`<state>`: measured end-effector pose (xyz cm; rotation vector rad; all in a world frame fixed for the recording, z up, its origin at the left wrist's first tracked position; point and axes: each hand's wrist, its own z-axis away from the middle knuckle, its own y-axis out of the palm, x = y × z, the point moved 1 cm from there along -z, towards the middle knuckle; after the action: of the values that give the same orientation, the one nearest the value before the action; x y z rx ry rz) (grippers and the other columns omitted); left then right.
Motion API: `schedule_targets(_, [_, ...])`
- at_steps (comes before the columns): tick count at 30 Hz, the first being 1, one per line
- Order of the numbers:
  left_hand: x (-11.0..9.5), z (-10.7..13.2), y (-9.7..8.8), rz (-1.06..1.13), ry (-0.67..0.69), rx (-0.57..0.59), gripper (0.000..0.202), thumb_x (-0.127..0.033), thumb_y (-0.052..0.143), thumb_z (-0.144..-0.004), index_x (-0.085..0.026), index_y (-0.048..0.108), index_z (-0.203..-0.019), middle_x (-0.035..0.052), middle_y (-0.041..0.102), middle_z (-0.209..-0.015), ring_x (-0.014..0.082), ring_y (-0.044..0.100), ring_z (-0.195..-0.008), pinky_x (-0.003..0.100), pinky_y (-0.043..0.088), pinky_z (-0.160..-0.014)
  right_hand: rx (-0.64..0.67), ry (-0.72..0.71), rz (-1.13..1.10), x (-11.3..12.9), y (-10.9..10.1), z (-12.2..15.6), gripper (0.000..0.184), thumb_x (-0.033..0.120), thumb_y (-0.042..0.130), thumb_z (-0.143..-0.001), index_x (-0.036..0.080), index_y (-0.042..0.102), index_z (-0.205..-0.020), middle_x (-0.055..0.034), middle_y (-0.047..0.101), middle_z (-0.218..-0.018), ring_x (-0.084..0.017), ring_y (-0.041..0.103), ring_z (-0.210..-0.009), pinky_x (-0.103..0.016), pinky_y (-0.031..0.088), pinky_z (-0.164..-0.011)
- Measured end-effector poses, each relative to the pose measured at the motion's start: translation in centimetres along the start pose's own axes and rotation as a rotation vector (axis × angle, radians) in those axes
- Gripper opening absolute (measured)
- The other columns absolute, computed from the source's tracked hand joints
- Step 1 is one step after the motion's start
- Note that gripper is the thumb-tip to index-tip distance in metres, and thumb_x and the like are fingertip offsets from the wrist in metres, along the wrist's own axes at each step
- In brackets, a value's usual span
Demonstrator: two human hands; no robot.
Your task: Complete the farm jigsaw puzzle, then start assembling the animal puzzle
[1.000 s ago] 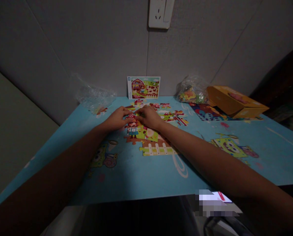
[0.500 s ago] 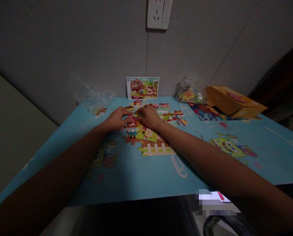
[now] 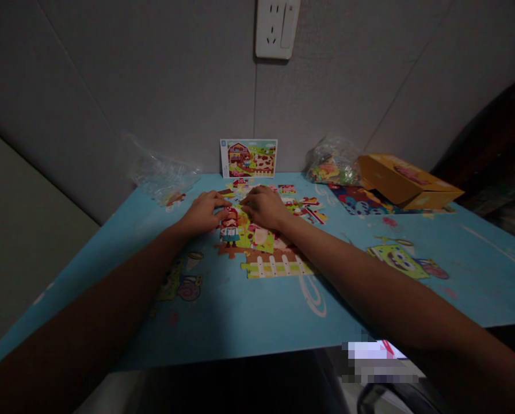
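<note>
A partly joined farm jigsaw lies on the blue cartoon table mat, with a white fence strip at its near edge and a farmer figure at its left. My left hand rests on the puzzle's upper left edge, fingers curled down onto the pieces. My right hand lies just to its right, fingers bent and pressing on pieces at the puzzle's top. The fingertips of the two hands nearly meet. Loose pieces lie scattered beyond my right hand.
A reference picture card leans on the grey wall. A clear plastic bag sits at the back left. A bag of pieces and a yellow box stand at the back right. A wall socket is above.
The view has tilted slightly, shifting everything a little lower in frame. Both hands stay on the puzzle's top edge, with only small finger movement.
</note>
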<state>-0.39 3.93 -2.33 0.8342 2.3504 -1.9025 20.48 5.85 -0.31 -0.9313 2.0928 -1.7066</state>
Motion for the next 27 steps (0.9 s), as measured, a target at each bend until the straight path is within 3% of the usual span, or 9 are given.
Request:
schedule_targets(6, [-0.4, 0.1, 0.4, -0.050, -0.015, 0.018, 0.038, -0.042, 0.053, -0.090, -0.025, 0.071, -0.119, 0.0072, 0.060, -0.123, 0.0286, 0.050, -0.119, 0.048, 0.036, -0.107, 0.047, 0.084, 0.075, 0.1, -0.7, 0.7, 0.031, 0.034, 0.052, -0.092, 0.027, 0.070, -0.117, -0.0137, 0.060, -0.125, -0.034, 0.051, -0.121, -0.052, 0.039, -0.100])
schedule_targets(11, [-1.7, 0.1, 0.5, -0.088, -0.011, 0.017, 0.039, -0.048, 0.052, -0.091, -0.027, 0.071, -0.119, 0.0072, 0.055, -0.136, 0.0316, 0.043, -0.127, 0.052, 0.033, -0.108, 0.085, 0.094, 0.038, -0.9, -3.3, 1.8, 0.038, 0.040, 0.055, -0.091, 0.022, 0.067, -0.122, -0.0141, 0.061, -0.126, -0.029, 0.057, -0.115, -0.042, 0.042, -0.097])
schedule_targets(14, [-2.1, 0.0, 0.4, -0.101, -0.027, -0.003, 0.041, -0.048, 0.053, -0.089, -0.026, 0.070, -0.120, 0.0079, 0.055, -0.137, 0.0315, 0.043, -0.127, 0.051, 0.033, -0.108, 0.124, 0.033, 0.019, -1.3, -5.4, 3.3, 0.047, 0.054, 0.062, -0.084, 0.015, 0.069, -0.110, -0.0130, 0.068, -0.106, -0.025, 0.063, -0.094, -0.033, 0.045, -0.081])
schedule_targets(17, [-2.1, 0.1, 0.3, -0.131, -0.096, -0.037, 0.047, -0.047, 0.050, -0.090, -0.027, 0.063, -0.130, 0.0085, 0.053, -0.142, 0.0329, 0.041, -0.130, 0.054, 0.033, -0.107, 0.320, -0.051, 0.060, -0.6, -6.3, 5.0, 0.059, 0.067, 0.070, -0.071, 0.014, 0.070, -0.098, -0.0129, 0.069, -0.094, -0.024, 0.062, -0.078, -0.030, 0.042, -0.064])
schedule_targets(22, [-1.2, 0.1, 0.3, -0.132, -0.134, 0.011, 0.049, -0.049, 0.043, -0.094, -0.032, 0.056, -0.138, 0.0061, 0.046, -0.151, 0.0367, 0.041, -0.134, 0.060, 0.030, -0.106, 0.379, -0.103, -0.055, 0.7, -5.9, 5.9, 0.041, 0.052, 0.080, -0.069, 0.015, 0.068, -0.081, -0.0092, 0.066, -0.088, -0.017, 0.056, -0.068, -0.027, 0.036, -0.057])
schedule_targets(24, [-1.0, 0.1, 0.2, -0.133, -0.129, 0.005, 0.046, -0.049, 0.044, -0.094, -0.033, 0.059, -0.134, 0.0058, 0.048, -0.150, 0.0377, 0.043, -0.132, 0.060, 0.031, -0.105, 0.362, -0.083, -0.151, 0.6, -5.6, 5.7, 0.038, 0.046, 0.083, -0.067, 0.015, 0.066, -0.081, -0.0047, 0.065, -0.079, -0.015, 0.053, -0.063, -0.026, 0.034, -0.056])
schedule_targets(27, [-1.8, 0.3, -0.2, -0.108, -0.063, -0.073, 0.042, -0.047, 0.049, -0.090, -0.026, 0.069, -0.121, 0.0110, 0.059, -0.137, 0.0369, 0.048, -0.125, 0.058, 0.033, -0.104, 0.262, -0.082, -0.288, 0.3, -4.8, 5.5, 0.030, 0.031, 0.084, -0.067, 0.016, 0.064, -0.084, 0.0006, 0.062, -0.073, -0.012, 0.050, -0.062, -0.024, 0.034, -0.058])
